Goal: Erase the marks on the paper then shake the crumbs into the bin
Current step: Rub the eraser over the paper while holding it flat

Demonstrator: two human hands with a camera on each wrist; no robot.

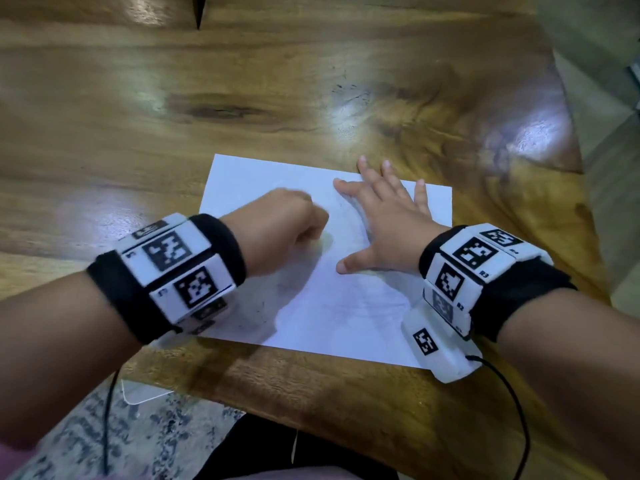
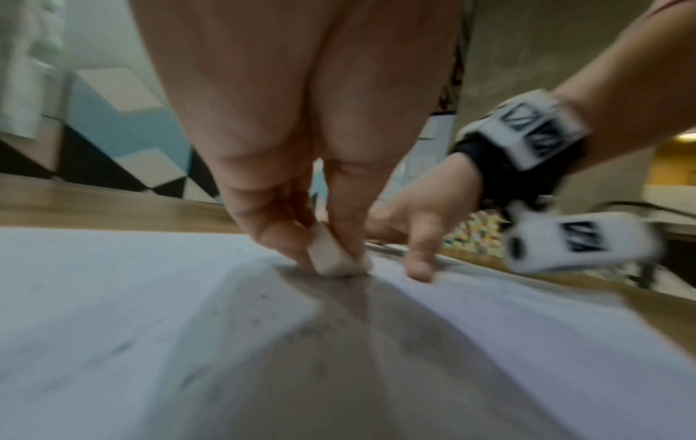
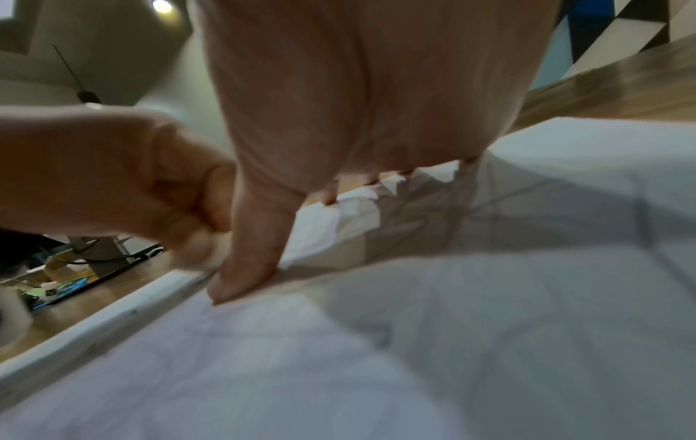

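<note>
Paper (image 1: pixel 346 306) lies flat near the table's (image 1: pixel 104 133) near edge, towards its right corner. The left hand (image 1: pixel 277 223) is curled over the sheet's middle, thumb and fingers (image 2: pixel 275 238) pinching a small white eraser (image 2: pixel 331 256) whose bottom touches the paper. Just beside it, the right hand (image 1: pixel 384 223) is spread flat, fingers apart, palm pressing on the sheet's far right part, with two fingertips reaching past the far edge onto the wood. Dark crumbs (image 1: pixel 256 306) speckle the sheet's near left part. Both wrists wear black bands with white marker blocks.
</note>
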